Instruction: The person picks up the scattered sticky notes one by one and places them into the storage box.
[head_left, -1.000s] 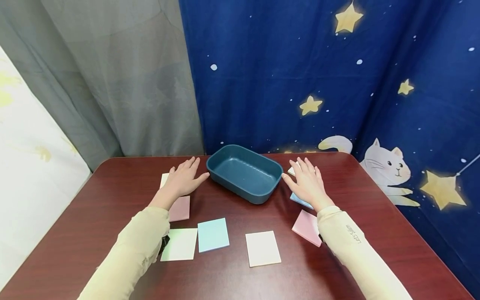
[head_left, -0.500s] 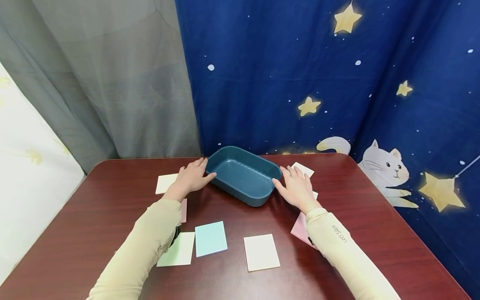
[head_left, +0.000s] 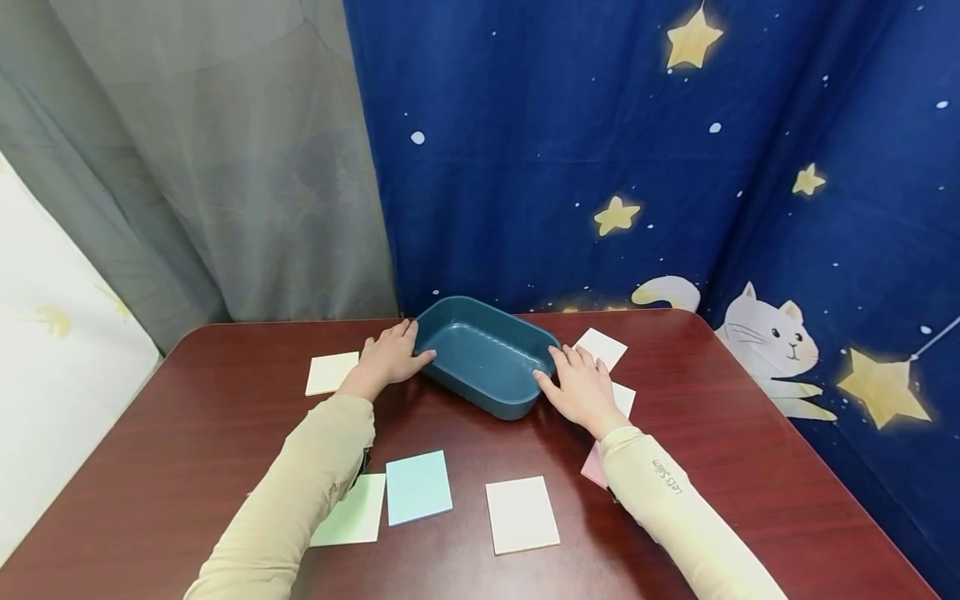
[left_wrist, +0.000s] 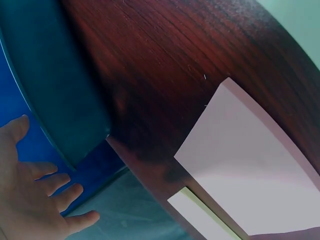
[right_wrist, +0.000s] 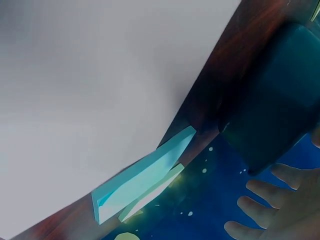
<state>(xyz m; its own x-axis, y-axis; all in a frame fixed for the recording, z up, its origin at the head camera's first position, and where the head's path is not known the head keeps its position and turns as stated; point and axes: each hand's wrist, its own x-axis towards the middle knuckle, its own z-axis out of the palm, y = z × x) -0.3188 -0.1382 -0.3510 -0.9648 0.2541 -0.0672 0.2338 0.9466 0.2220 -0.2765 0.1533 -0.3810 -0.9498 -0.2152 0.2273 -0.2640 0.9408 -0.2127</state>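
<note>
A dark teal plastic basin [head_left: 486, 357] stands at the back middle of the table. My left hand [head_left: 387, 358] is at its left end, fingers extended and thumb toward the near side. At the opposite end, my right hand [head_left: 581, 387] has its fingers near the rim and its thumb by the near corner. Both wrist views show the left hand [left_wrist: 35, 192] and right hand [right_wrist: 282, 205] with fingers spread beside the basin; I cannot tell whether they touch it. White pads of sticky notes [head_left: 602, 347] lie beyond and beside the right hand.
Around the basin on the brown table [head_left: 225, 400] lie yellow [head_left: 332, 373], green [head_left: 354, 512], light blue [head_left: 418, 487], white [head_left: 522, 515] and pink [head_left: 595, 467] pads. Another pink pad [left_wrist: 250, 155] is hidden by my left sleeve in the head view. Curtains [head_left: 525, 150] hang behind.
Both hands have moved inward to the basin's ends, the right one clearly leftward and lower. The view has tilted slightly up; the basin and pads keep their places on the table.
</note>
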